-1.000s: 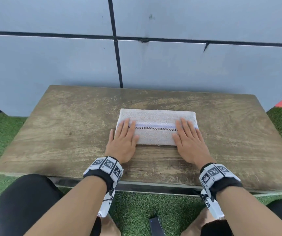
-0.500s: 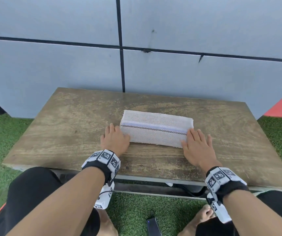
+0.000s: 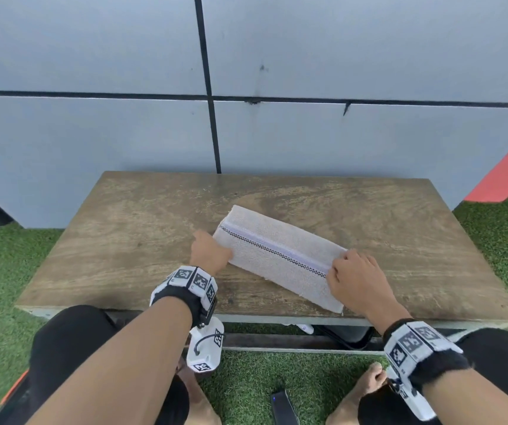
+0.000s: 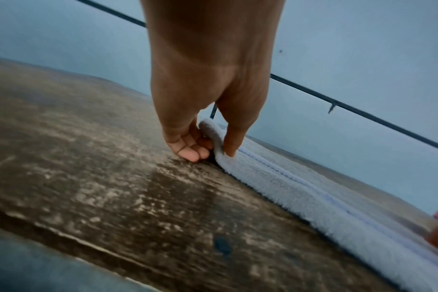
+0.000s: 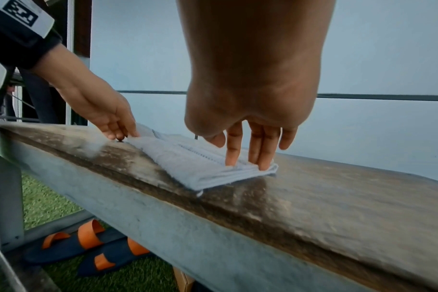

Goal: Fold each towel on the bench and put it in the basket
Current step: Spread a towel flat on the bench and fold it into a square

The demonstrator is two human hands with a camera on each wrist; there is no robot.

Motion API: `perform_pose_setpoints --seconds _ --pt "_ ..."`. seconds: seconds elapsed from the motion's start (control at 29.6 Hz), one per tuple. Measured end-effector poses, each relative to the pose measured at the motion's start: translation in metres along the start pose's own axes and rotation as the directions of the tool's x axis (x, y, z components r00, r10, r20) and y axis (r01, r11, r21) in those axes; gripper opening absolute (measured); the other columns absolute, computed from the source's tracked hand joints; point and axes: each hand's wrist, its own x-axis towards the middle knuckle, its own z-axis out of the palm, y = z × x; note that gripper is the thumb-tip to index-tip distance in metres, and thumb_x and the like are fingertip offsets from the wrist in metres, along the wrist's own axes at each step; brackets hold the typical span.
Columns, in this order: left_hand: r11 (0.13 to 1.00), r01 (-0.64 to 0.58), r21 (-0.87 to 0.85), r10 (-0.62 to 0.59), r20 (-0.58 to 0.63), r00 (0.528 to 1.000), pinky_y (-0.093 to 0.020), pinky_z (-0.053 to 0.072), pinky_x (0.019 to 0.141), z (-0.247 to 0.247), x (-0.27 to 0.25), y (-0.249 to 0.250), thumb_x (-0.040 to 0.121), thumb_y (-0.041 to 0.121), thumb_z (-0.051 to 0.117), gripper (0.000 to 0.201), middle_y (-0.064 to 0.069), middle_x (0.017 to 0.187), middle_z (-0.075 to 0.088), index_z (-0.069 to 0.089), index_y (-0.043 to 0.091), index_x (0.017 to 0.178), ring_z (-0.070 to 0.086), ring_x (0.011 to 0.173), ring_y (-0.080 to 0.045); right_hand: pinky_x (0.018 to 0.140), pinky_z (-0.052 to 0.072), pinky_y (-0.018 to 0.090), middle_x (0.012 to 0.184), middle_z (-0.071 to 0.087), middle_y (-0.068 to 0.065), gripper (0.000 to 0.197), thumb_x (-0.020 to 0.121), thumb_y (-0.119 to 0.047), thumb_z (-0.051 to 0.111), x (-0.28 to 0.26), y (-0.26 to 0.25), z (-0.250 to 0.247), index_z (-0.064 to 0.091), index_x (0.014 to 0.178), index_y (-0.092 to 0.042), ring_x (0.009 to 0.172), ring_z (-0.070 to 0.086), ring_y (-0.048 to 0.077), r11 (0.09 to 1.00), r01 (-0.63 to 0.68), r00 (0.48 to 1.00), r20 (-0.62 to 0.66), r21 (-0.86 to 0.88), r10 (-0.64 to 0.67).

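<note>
A pale folded towel [image 3: 277, 256] with a checked stripe lies as a long strip, slanted across the wooden bench [image 3: 124, 240]. Its right end reaches the bench's front edge. My left hand [image 3: 216, 256] is at the towel's far left end. In the left wrist view, that left hand [image 4: 213, 146] pinches the towel [image 4: 300, 187] edge, thumb on top and fingers curled beside it. My right hand [image 3: 348, 271] rests on the near right end. The right wrist view shows its straight fingers [image 5: 238, 156] pressing the towel [image 5: 188, 164] down. No basket is in view.
A grey panelled wall [image 3: 308, 133] stands right behind the bench. Green artificial grass [image 3: 1, 286] surrounds it. Blue and orange sandals [image 5: 88, 251] lie under the bench, and a dark flat device [image 3: 283, 406] lies on the grass between my feet.
The towel has turned from square with the bench edge to a slant, its right end nearer me. Both hands slid off its top to the ends, and the left now pinches the left end.
</note>
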Motion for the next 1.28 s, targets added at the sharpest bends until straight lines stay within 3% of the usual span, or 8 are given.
perform_pose_setpoints --seconds 0.07,0.13,0.34,0.51,0.67,0.81,1.08,1.28 --pt "0.999 -0.025 -0.042 0.025 0.004 1.000 -0.028 0.042 0.054 -0.001 -0.001 0.003 0.083 0.006 0.065 0.015 -0.013 0.083 0.056 0.051 0.006 0.086 0.054 0.069 -0.025 0.084 0.047 0.037 0.078 0.053 0.000 0.033 0.098 -0.030 0.038 0.003 -0.006 -0.008 0.054 0.073 -0.016 0.072 0.053 0.020 0.999 -0.021 0.999 0.035 0.037 0.020" --pt "0.995 -0.067 -0.071 0.066 -0.009 0.998 -0.025 0.034 0.051 -0.003 -0.003 0.007 0.083 0.006 0.059 0.025 -0.007 0.065 0.049 0.042 0.010 0.065 0.044 0.058 -0.022 0.073 0.046 0.034 0.075 0.055 -0.001 0.029 0.098 -0.030 0.040 0.004 -0.009 -0.015 0.053 0.077 -0.016 0.069 0.055 0.020 0.991 -0.049 0.997 0.063 0.122 0.042" --pt "0.901 -0.242 -0.361 0.283 0.066 0.957 -0.039 0.049 0.068 -0.022 -0.027 0.060 0.081 0.017 0.053 0.019 -0.006 0.078 0.056 0.065 0.006 0.091 0.054 0.074 -0.019 0.104 0.043 0.038 0.132 0.056 0.004 0.036 0.097 -0.027 0.056 0.025 -0.011 -0.041 0.053 0.131 -0.015 0.125 0.049 0.023 0.840 -0.059 0.998 0.013 0.540 0.062" --pt "0.770 -0.316 -0.554 0.474 0.165 0.865 -0.038 0.036 0.062 -0.044 -0.060 0.136 0.068 0.015 0.056 0.014 -0.006 0.067 0.045 0.053 0.024 0.057 0.042 0.066 -0.022 0.100 0.039 0.031 0.141 0.049 -0.002 0.058 0.094 -0.016 0.061 0.055 -0.016 -0.103 0.037 0.148 -0.015 0.126 0.048 0.013 0.374 -0.001 0.993 -0.044 0.927 0.113" --pt "0.713 -0.357 -0.603 0.562 0.187 0.806 -0.038 0.025 0.056 -0.062 -0.077 0.187 0.057 0.019 0.058 0.014 -0.007 0.067 0.037 0.044 0.020 0.057 0.037 0.064 -0.026 0.086 0.051 0.041 0.111 0.069 0.011 0.043 0.077 -0.013 0.068 0.077 -0.004 -0.157 0.064 0.119 -0.003 0.103 0.065 0.026 -0.023 0.142 0.988 -0.140 0.990 0.070" --pt "0.755 -0.532 -0.384 0.612 0.118 0.782 -0.029 0.032 0.056 -0.077 -0.078 0.214 0.083 0.010 0.048 0.017 0.005 0.060 0.043 0.053 0.016 0.068 0.040 0.055 -0.014 0.068 0.047 0.034 0.086 0.068 0.000 0.007 0.087 -0.027 0.071 0.089 0.000 -0.189 0.074 0.087 -0.020 0.078 0.062 0.015 0.174 0.240 0.958 -0.261 0.955 0.116" --pt "0.590 -0.728 -0.350 0.722 -0.173 0.669 -0.016 0.045 0.072 -0.100 -0.075 0.210 0.089 0.007 0.059 0.016 0.011 0.079 0.065 0.070 0.019 0.086 0.058 0.072 0.001 0.080 0.049 0.022 0.096 0.070 -0.012 0.009 0.091 -0.023 0.072 0.073 -0.010 -0.218 0.069 0.098 -0.027 0.087 0.062 0.004 0.303 0.525 0.792 -0.587 0.795 0.169" --pt "0.680 -0.671 -0.295 0.700 -0.010 0.714 -0.027 0.049 0.081 -0.070 -0.075 0.113 0.090 0.001 0.064 0.012 -0.005 0.095 0.076 0.073 0.004 0.099 0.065 0.083 -0.010 0.058 0.041 0.014 0.085 0.071 -0.006 0.016 0.087 -0.014 0.077 0.019 -0.016 -0.162 0.073 0.100 -0.022 0.063 0.053 0.005 0.435 0.325 0.946 -0.287 0.839 -0.153"
